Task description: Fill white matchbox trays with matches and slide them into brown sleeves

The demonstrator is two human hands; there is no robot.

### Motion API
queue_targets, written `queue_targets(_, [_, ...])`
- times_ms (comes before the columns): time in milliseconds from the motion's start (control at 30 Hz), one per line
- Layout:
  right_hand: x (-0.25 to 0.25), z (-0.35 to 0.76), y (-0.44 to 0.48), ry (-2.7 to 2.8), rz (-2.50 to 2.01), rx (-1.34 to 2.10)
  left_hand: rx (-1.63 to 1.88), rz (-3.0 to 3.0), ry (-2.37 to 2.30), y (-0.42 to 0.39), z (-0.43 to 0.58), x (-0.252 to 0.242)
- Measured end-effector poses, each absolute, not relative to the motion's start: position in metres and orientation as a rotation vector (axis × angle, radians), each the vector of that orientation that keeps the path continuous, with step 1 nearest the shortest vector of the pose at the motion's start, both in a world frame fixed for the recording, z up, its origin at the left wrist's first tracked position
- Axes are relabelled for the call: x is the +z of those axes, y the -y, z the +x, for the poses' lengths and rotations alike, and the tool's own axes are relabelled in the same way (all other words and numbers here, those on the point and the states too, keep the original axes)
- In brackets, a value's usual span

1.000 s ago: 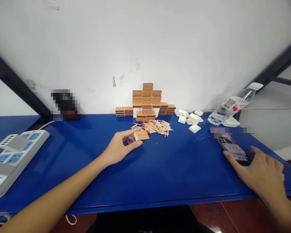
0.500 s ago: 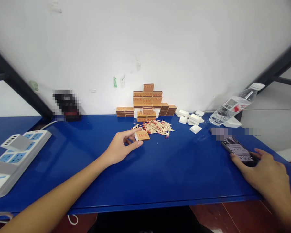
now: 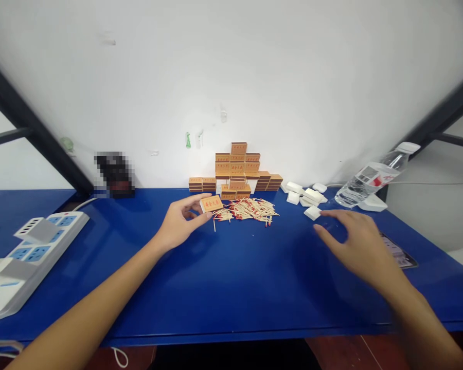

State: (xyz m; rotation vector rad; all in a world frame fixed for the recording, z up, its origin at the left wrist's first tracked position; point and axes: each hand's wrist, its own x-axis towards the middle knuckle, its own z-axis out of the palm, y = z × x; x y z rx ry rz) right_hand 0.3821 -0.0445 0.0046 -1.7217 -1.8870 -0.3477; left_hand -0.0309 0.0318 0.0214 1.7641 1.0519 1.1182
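My left hand (image 3: 181,221) grips an orange matchbox (image 3: 212,203) between thumb and fingers, just left of a heap of loose matches (image 3: 252,209) with red heads. Behind the heap, a stepped stack of matchboxes (image 3: 237,167) rises against the wall. My right hand (image 3: 355,239) is in the air with thumb and index finger spread, nothing between them. Its fingertips are close to the nearest white tray-like piece (image 3: 312,213); whether they touch it I cannot tell. Beyond lie several more white pieces (image 3: 312,195) in a loose pile. Partly behind the right hand lies a phone (image 3: 399,252).
A clear plastic bottle (image 3: 374,177) leans against the black frame at right, near a white block (image 3: 373,203). At left a power strip (image 3: 50,252) with plugged-in adapters lies on the blue table (image 3: 224,293). A blurred dark object (image 3: 114,174) stands by the wall.
My right hand has left the phone and moved left and up toward the white pieces. My left hand has shifted slightly left and up, keeping the matchbox. A few matches now lie under it.
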Motion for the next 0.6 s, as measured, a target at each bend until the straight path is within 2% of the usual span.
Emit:
queue_targets(233, [0.049,0.319,-0.002,2.097,-1.591,0.078,1.337,1.870,-1.334,-0.077,-0.064,0.021])
queue_targets(600, [0.007,0.322,-0.037,2.027,-1.491,0.104,1.205,2.148,-1.532,-0.145,-0.067,0.029])
